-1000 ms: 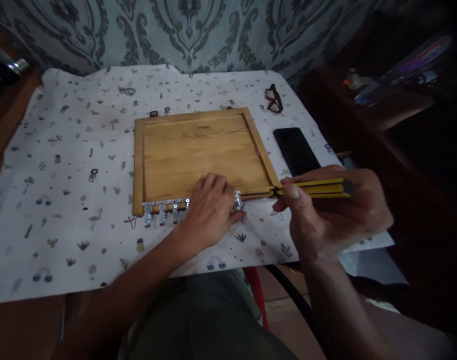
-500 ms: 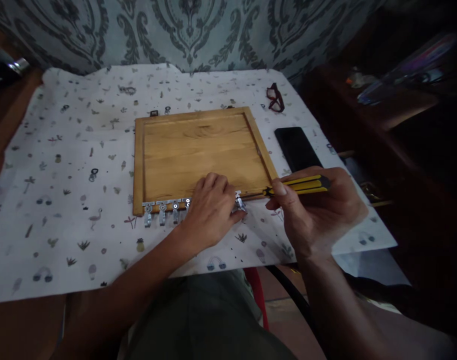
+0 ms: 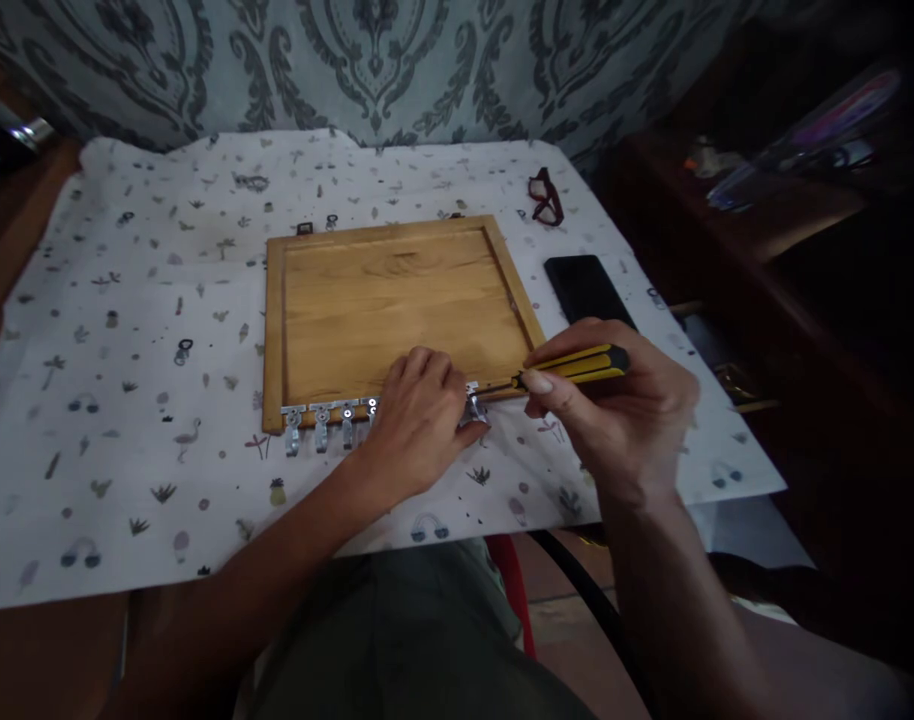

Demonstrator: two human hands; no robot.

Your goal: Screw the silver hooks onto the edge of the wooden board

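A framed wooden board [image 3: 397, 310] lies flat, with several silver metal hooks [image 3: 321, 430] in a row along its near edge. My left hand [image 3: 421, 425] is closed over that edge, fingers bent on the board. Its thumb and forefinger are around the rightmost metal hook [image 3: 474, 406]; some other hooks are hidden beneath this hand. A yellow and black screwdriver [image 3: 577, 368] is in my right hand [image 3: 622, 415], gripped between thumb and fingers. The screwdriver's shaft points left, and its tip is at or very close to the rightmost hook; contact is too small to tell.
A black phone [image 3: 588, 290] lies right of the board, and dark red glasses [image 3: 546, 197] are farther back. The printed white cloth [image 3: 164, 340] covers the table. Patterned wallpaper [image 3: 382, 70] rises behind. Dark furniture [image 3: 734, 260] with blurred items borders the right side.
My right hand and the screwdriver have moved left, closer to the rightmost hook. My left hand stays in place on the board's edge. The view has shifted slightly.
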